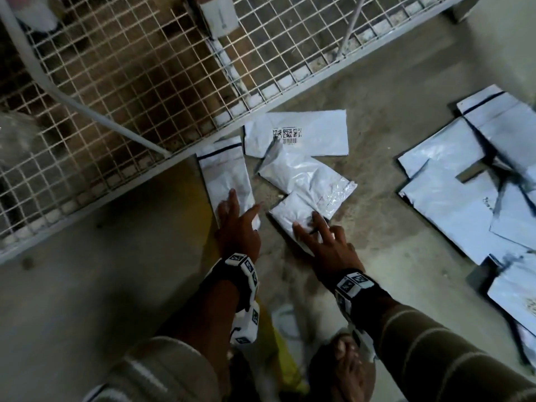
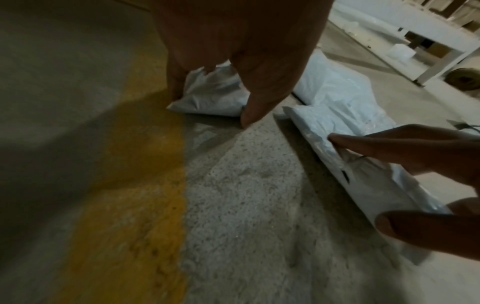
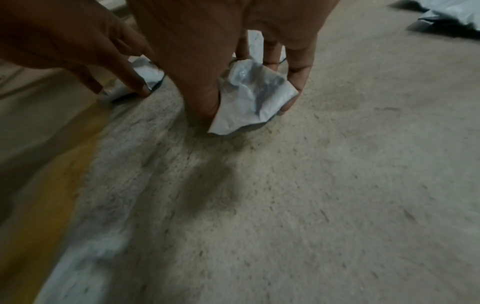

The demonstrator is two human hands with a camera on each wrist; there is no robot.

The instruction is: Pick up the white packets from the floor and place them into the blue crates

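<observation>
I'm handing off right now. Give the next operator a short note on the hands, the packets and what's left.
Left hand: fingertips round the near end of the narrow packet, which lies on the floor beside the yellow line.
Right hand: gripping the small packet.
More packets in a pile to the right.
No blue crates in view; none seen placed. All packets here remain.

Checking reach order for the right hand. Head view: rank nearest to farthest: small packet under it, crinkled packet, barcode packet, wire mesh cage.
From the right hand:
1. small packet, gripped at its near end.
2. crinkled packet, just beyond, overlapping.
3. barcode packet, farther up, by the cage.
4. wire mesh cage, upper left.
</observation>
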